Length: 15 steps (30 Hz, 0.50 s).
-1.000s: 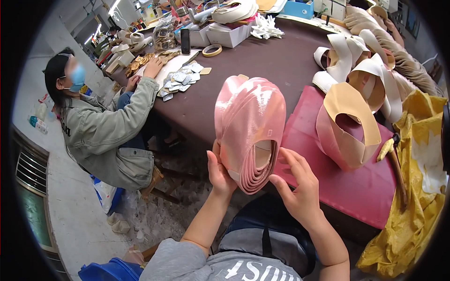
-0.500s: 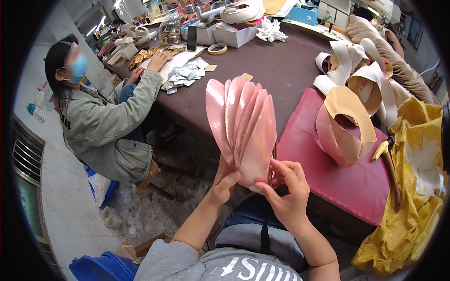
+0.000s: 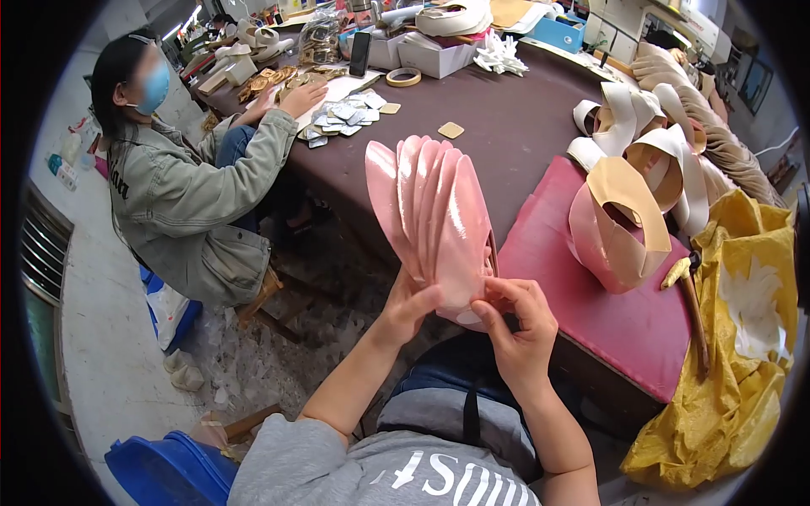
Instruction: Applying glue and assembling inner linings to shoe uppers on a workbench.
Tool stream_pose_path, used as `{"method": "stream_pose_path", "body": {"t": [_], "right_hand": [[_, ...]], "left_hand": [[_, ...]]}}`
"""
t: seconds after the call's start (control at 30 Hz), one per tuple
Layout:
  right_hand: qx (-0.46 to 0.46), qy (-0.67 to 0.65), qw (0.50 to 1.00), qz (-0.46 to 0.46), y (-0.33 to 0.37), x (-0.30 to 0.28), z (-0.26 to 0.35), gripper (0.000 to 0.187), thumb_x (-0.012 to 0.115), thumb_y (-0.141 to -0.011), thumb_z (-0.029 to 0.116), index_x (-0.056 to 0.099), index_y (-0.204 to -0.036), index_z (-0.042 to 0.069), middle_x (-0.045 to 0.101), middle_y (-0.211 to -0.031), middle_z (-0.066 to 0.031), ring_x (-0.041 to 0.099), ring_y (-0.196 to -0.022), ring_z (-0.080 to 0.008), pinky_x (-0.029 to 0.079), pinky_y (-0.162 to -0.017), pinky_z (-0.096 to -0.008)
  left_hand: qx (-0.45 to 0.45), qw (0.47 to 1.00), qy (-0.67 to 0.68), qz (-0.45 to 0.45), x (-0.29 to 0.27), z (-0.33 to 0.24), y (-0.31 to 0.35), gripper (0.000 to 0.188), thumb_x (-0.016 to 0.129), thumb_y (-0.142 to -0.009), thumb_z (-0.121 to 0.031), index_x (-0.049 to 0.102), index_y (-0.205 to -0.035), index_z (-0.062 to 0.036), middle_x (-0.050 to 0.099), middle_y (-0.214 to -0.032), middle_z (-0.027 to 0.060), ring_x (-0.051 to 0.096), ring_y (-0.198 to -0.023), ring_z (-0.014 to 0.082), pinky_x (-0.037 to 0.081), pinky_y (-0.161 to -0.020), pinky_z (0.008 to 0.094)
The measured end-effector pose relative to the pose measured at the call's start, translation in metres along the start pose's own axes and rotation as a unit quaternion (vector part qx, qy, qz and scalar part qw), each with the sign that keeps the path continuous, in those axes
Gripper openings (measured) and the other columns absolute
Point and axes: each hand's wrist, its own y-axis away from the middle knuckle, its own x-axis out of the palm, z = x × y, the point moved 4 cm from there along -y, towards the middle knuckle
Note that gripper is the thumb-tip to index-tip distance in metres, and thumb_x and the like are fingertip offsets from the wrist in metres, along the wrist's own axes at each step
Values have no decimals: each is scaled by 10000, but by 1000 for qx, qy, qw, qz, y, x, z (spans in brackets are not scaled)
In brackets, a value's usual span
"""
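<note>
Head view, centre of frame: stack of pink cut pieces (image 3: 434, 221), upright, fanned, above the lap. Left hand (image 3: 407, 308) props its lower edge, fingers together; right hand (image 3: 515, 325) pinches the bottom. Step judged: squaring the stack; next, a firmer grip.

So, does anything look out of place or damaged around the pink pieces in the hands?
Nothing stands out. Both hands, left hand and right hand, hold the fanned pink pieces by their lower end, and no piece looks torn.
</note>
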Motion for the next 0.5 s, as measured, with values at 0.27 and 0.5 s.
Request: {"method": "stream_pose_path", "body": {"t": [0.27, 0.5], "right_hand": [[-44, -17, 999, -15, 0, -2, 10, 280, 647, -836, -35, 655, -1116, -19, 622, -1058, -94, 585, -846, -168, 482, -764, -253], [4, -90, 995, 44, 5, 11, -4, 304, 622, -854, -39, 637, -1157, -23, 635, -1093, -107, 606, -894, -172, 488, -795, -250]], "left_hand": [[21, 884, 463, 64, -32, 5, -2, 358, 538, -920, -315, 642, -1147, -58, 716, -952, 105, 659, -830, 206, 515, -845, 347], [13, 737, 598, 314, -30, 6, -21, 322, 505, -985, -322, 659, -1124, -76, 730, -910, 64, 657, -835, 169, 500, -898, 359]]}}
